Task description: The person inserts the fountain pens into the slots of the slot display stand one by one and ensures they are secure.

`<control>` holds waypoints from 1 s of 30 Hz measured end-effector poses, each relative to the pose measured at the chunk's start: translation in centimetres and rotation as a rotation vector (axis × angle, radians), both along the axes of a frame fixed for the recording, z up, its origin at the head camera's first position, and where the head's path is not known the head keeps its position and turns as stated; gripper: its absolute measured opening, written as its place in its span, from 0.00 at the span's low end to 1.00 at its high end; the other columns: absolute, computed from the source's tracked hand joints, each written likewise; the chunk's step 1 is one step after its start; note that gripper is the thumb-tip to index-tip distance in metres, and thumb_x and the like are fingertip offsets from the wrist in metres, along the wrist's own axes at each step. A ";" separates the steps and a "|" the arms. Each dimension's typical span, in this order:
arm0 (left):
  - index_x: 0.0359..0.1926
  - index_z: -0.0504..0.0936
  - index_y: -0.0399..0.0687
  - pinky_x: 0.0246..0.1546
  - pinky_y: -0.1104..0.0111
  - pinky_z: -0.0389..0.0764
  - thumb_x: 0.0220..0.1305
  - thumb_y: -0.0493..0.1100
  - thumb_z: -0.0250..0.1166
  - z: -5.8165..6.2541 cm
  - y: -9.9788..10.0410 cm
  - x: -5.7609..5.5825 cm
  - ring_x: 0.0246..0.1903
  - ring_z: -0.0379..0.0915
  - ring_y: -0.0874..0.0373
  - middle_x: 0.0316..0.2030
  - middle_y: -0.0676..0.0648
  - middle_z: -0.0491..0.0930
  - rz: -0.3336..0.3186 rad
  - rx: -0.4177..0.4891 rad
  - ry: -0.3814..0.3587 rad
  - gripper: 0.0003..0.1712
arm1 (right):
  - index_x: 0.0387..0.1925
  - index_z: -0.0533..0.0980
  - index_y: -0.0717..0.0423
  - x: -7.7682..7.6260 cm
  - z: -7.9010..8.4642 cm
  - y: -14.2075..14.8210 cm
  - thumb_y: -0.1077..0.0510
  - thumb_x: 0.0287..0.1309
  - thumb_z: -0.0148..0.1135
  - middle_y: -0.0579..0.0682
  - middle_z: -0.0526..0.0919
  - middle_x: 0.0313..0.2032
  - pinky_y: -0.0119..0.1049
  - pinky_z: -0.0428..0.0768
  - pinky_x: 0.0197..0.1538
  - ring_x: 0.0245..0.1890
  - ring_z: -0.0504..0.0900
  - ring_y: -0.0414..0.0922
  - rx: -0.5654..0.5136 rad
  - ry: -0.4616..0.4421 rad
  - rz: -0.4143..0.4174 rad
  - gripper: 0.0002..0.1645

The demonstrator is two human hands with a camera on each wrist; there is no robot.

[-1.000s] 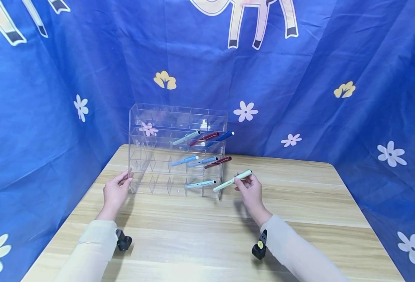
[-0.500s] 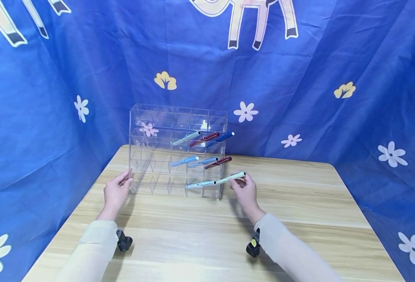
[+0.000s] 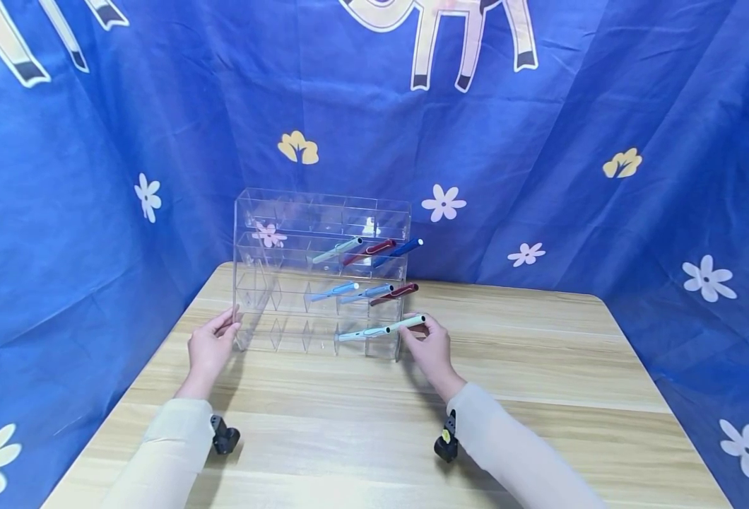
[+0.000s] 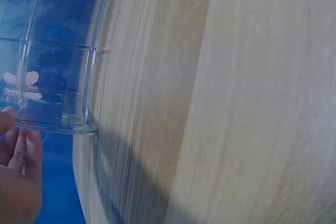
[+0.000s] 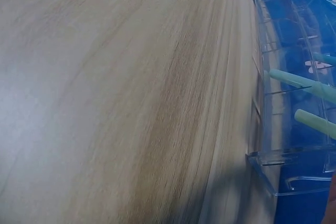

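Note:
A clear acrylic pen rack [image 3: 285,196] with tiers of slots stands on the table. My left hand [image 3: 212,348] pinches its left side panel, thumb on one face and fingers on the other, as the left wrist view shows. At the rack's lower right corner my right hand [image 3: 430,348] pinches a light green pen [image 3: 415,321] near its dark-ended end. The pen's other end [image 5: 307,117] reaches into the lowest tier, beside a light blue pen [image 3: 358,334] lying there. In the right wrist view only a sliver of the right hand shows.
The middle tier holds two blue pens [image 3: 334,291] and a dark red pen [image 3: 395,293]. Above them lie a pale green pen [image 3: 338,249], another dark red pen [image 3: 370,252] and a dark blue pen [image 3: 398,252]. A blue patterned cloth [image 3: 508,170] hangs behind the wooden table [image 3: 349,424].
My right hand has moved left with the light green pen, from outside the rack to the lowest tier's right end. The left hand keeps its hold on the rack's side.

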State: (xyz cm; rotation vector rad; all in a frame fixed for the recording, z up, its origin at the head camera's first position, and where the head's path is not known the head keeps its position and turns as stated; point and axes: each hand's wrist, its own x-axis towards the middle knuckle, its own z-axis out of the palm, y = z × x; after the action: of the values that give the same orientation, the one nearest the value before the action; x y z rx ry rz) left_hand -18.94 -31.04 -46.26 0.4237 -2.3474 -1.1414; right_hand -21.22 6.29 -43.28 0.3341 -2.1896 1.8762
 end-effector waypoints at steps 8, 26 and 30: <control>0.57 0.78 0.41 0.30 0.91 0.70 0.65 0.36 0.62 0.1 0.1 0.0 0.40 0.82 0.56 0.44 0.40 0.82 0.007 0.004 -0.003 0.19 | 0.39 0.79 0.66 -1.6 -2.4 0.0 0.67 0.49 0.71 0.57 0.84 0.34 0.31 0.84 0.37 0.37 0.83 0.53 0.031 -0.007 -0.042 0.13; 0.56 0.79 0.42 0.28 0.91 0.70 0.63 0.34 0.63 -0.1 0.0 -0.1 0.38 0.81 0.58 0.43 0.40 0.82 0.017 -0.001 0.002 0.19 | 0.36 0.82 0.61 -1.4 -3.2 -0.4 0.63 0.48 0.73 0.48 0.81 0.29 0.26 0.78 0.29 0.27 0.76 0.40 0.120 -0.052 -0.026 0.11; 0.56 0.78 0.42 0.28 0.91 0.70 0.63 0.34 0.63 -0.1 -0.1 -0.1 0.37 0.80 0.62 0.43 0.40 0.82 0.014 -0.001 0.002 0.19 | 0.40 0.82 0.59 -1.5 -3.7 -0.3 0.64 0.49 0.72 0.48 0.82 0.31 0.25 0.78 0.27 0.27 0.76 0.39 0.112 -0.072 0.004 0.14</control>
State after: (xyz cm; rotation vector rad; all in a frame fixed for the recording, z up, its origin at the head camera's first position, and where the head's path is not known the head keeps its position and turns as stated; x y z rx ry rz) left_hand -19.02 -31.10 -46.34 0.4384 -2.3393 -1.1337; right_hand -22.71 5.99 -46.94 0.2951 -2.3493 1.7983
